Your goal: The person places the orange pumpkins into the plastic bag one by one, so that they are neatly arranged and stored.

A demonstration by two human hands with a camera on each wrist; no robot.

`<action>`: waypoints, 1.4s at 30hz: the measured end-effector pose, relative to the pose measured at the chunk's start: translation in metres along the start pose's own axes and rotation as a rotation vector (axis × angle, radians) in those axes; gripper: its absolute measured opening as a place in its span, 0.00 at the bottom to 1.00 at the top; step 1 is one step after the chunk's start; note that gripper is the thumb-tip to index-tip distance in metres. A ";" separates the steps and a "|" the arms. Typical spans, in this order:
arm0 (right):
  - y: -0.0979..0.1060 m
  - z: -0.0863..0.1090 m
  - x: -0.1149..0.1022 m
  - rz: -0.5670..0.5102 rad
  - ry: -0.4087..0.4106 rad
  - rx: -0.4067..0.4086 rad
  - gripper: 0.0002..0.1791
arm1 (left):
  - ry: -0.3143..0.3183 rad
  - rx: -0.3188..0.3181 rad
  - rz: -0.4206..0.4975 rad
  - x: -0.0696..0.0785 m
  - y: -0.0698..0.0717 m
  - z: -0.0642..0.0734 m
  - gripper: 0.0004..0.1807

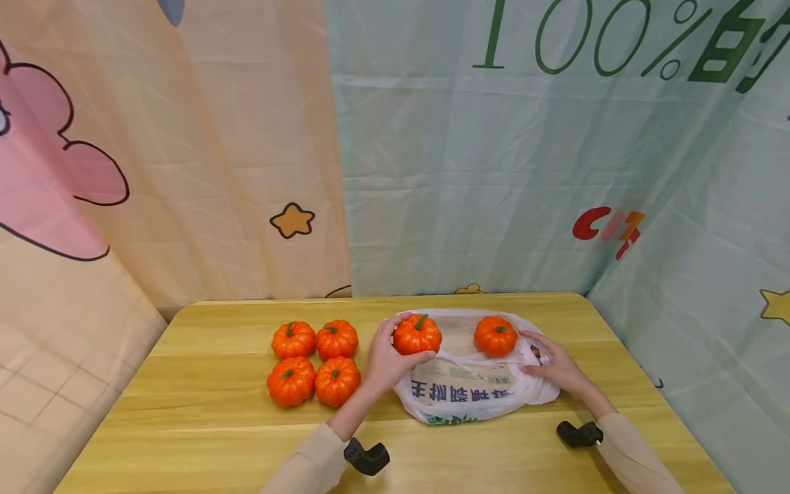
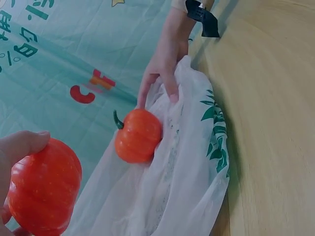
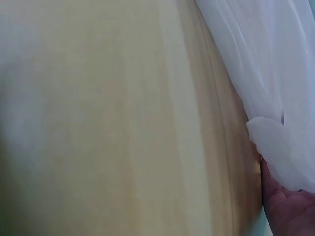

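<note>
Orange, glossy and deeply ribbed, a small round pumpkin with a green stem (image 1: pixel 417 336) is gripped by the left hand (image 1: pixel 387 357), thumb on its near side and fingers round its left. It is held over the left part of a white translucent plastic bag (image 1: pixel 531 393), which lies right of centre on the yellow wood-grain table (image 1: pixel 185 432), near the far edge.

A second orange pumpkin (image 1: pixel 496 336) sits at the bag's open mouth, just beside the right hand (image 1: pixel 558 367). That hand's thumb and forefinger are spread apart and touch the plastic at the bag's right end; whether its other fingers grip it, I cannot tell.

Four matching orange pumpkins (image 1: pixel 291 382) stand two by two left of centre, towards the table's far left corner.

Dark-blue Chinese characters (image 1: pixel 459 392) run across the bag, too creased to read surely, with green leaf shapes below them. On the pale green fabric curtain (image 1: pixel 407 226) behind the far edge, large green print (image 1: pixel 561 38) reads "100%", followed by Chinese characters cut off by the frame; lower right is coloured lettering beginning with a red "C" (image 1: pixel 590 224).
</note>
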State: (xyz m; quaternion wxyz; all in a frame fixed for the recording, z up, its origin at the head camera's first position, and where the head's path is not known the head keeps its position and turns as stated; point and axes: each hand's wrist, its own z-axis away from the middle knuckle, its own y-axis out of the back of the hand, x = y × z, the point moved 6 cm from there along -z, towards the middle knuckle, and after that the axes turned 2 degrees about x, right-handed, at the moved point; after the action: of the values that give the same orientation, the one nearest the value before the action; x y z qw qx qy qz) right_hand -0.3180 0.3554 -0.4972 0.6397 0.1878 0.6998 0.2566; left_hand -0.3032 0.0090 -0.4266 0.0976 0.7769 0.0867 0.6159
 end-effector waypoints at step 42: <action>0.001 0.000 -0.004 -0.025 0.072 0.009 0.39 | 0.122 -0.039 -0.132 -0.021 -0.095 -0.029 0.39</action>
State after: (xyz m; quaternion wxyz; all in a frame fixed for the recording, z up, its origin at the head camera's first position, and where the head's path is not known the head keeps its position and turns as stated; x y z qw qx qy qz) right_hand -0.3180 0.3534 -0.4938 0.6165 0.1724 0.7257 0.2521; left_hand -0.3375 0.0964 -0.4645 0.1476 0.7284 0.1314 0.6560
